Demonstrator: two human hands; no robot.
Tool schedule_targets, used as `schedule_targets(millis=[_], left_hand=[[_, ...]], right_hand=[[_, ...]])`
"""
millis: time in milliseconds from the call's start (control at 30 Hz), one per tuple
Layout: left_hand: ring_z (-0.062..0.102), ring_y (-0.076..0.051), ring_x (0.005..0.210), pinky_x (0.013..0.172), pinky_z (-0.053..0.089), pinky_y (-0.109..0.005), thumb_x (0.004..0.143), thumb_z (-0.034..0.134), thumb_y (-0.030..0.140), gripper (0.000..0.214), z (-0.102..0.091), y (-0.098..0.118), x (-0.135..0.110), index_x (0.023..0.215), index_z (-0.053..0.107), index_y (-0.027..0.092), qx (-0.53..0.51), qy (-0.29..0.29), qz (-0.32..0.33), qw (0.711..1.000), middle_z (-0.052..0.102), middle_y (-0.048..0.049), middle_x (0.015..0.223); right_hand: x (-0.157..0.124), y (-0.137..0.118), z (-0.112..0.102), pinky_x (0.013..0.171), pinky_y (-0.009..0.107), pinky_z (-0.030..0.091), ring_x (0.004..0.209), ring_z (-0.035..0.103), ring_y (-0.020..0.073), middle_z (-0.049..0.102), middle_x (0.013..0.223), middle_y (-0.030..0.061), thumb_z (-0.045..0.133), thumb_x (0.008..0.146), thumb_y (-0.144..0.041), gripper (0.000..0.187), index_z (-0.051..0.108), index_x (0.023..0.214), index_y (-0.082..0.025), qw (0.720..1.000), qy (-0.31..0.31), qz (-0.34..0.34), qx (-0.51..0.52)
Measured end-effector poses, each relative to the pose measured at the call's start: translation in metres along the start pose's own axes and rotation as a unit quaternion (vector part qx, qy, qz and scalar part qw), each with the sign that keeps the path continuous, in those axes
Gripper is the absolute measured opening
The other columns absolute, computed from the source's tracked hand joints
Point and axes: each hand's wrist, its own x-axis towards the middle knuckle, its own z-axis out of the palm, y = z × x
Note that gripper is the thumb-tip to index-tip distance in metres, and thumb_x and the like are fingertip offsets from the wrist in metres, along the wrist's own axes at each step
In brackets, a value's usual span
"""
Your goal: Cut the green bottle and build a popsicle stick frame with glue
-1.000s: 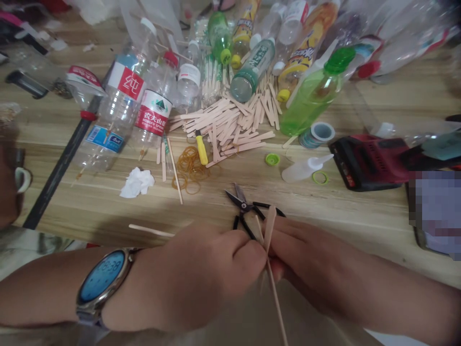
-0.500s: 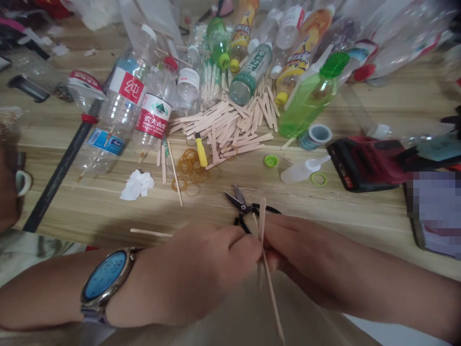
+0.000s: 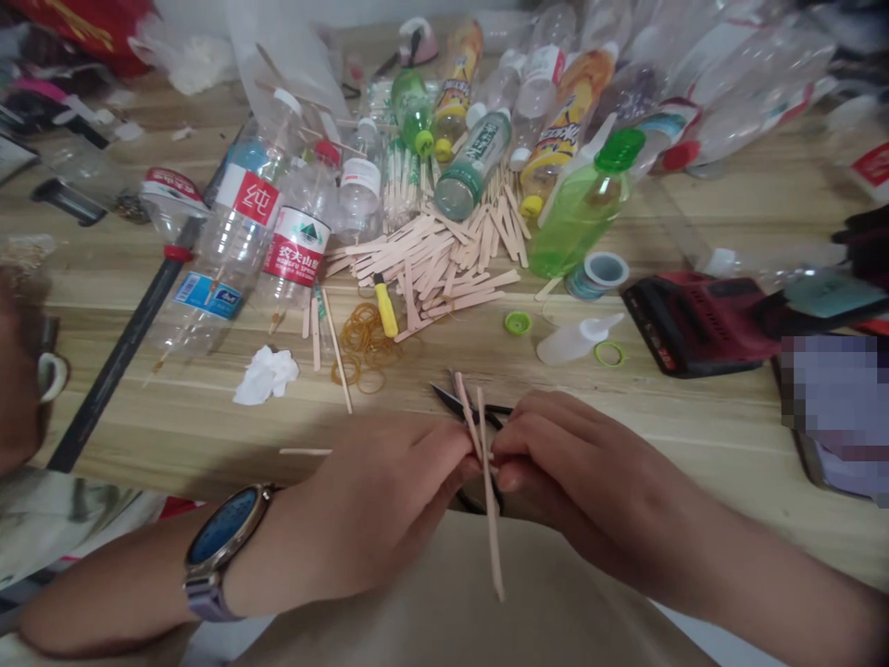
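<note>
Two slim wooden sticks (image 3: pixel 493 547) cross in a narrow X between my hands, slanting down over my lap. My left hand (image 3: pixel 389 500), with a watch on its wrist, is closed with thumb and forefinger against the crossing. From the right, my right hand (image 3: pixel 583 463) pinches at the same spot, its fingertips bunched; what exactly lies between them is hidden. Another thin stick (image 3: pixel 306 452) pokes out to the left from behind my left hand. Black-handled scissors (image 3: pixel 448 398) lie on the table just behind the sticks, partly covered.
Beyond my hands lie rubber bands (image 3: pixel 366 338), a yellow-handled tool (image 3: pixel 385 308), and a heap of wooden sticks (image 3: pixel 431 250). Plastic bottles, including a green one (image 3: pixel 583 213), crowd the back. To the right are a glue bottle (image 3: pixel 573 341) and a red-black power tool (image 3: pixel 701 324).
The crossed sticks have shifted left and turned, with their lower end raised. My right hand has moved its fingers up beside the crossing. Both wrists have turned slightly.
</note>
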Motion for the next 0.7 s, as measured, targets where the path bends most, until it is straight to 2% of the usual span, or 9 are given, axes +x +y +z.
schedule_targets(millis=[267,433,500,600,700], left_hand=[[0.066,-0.018,0.074,0.065,0.049,-0.029,0.094,0.038,0.011,0.020,0.005,-0.002,-0.003,0.091,0.056,0.019,0.045,-0.012,0.000,0.999,0.070,-0.0030,0.083],[0.066,-0.019,0.077,0.066,0.049,-0.030,0.093,0.039,0.010,0.021,0.006,-0.004,-0.004,0.095,0.058,0.018,0.065,-0.006,0.003,0.998,0.071,-0.0042,0.087],[0.066,-0.019,0.076,0.065,0.049,-0.030,0.095,0.037,0.012,0.023,0.007,-0.006,-0.001,0.095,0.059,0.017,0.058,0.024,-0.001,0.998,0.070,-0.0041,0.086],[0.065,-0.017,0.077,0.064,0.049,-0.028,0.100,0.036,0.016,0.025,0.007,-0.012,0.005,0.096,0.062,0.017,0.066,0.100,0.007,0.993,0.071,-0.0033,0.086],[0.062,-0.016,0.071,0.061,0.046,-0.027,0.102,0.036,0.021,0.031,0.003,-0.020,0.009,0.093,0.065,0.017,0.175,0.171,0.042,0.969,0.068,-0.0022,0.078]], right_hand=[[0.002,0.001,0.004,0.062,0.029,0.042,0.073,0.055,0.0168,0.061,0.079,0.0037,0.037,0.103,-0.026,0.031,0.058,0.082,-0.019,0.999,-0.029,0.017,0.015],[0.002,0.001,0.003,0.065,0.031,0.047,0.080,0.060,0.0188,0.064,0.084,0.0048,0.039,0.102,-0.024,0.026,0.061,0.089,-0.018,0.999,-0.041,0.027,0.018],[0.001,-0.001,0.003,0.068,0.032,0.050,0.082,0.062,0.0193,0.066,0.087,0.0051,0.040,0.102,-0.023,0.023,0.061,0.093,-0.018,0.999,-0.031,0.030,0.012],[-0.001,-0.001,0.005,0.076,0.035,0.053,0.092,0.065,0.0207,0.069,0.098,0.0067,0.042,0.101,-0.022,0.019,0.060,0.106,-0.018,1.000,0.008,0.022,-0.013],[-0.002,0.002,0.006,0.084,0.036,0.055,0.103,0.065,0.0214,0.069,0.112,0.0087,0.045,0.099,-0.023,0.025,0.057,0.120,-0.019,0.996,0.069,0.046,-0.039]])
